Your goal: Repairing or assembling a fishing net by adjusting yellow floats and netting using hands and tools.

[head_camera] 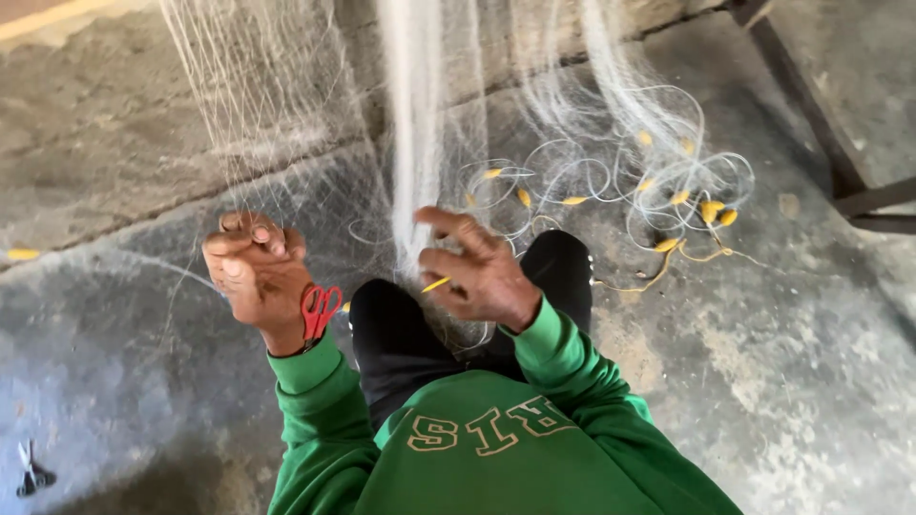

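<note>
Green sleeves [534,362] lead out to both hands. Left hand [256,272] has its grip clamped on strands of the fishing net [286,124], red scissors [320,307] at the wrist. Right hand [477,269] pinches a yellow needle [436,284] against the net's bunched middle. Far right, yellow floats [711,210] lie on the concrete floor [801,362].

fine translucent net [286,105], rough concrete floor [782,381]
</note>
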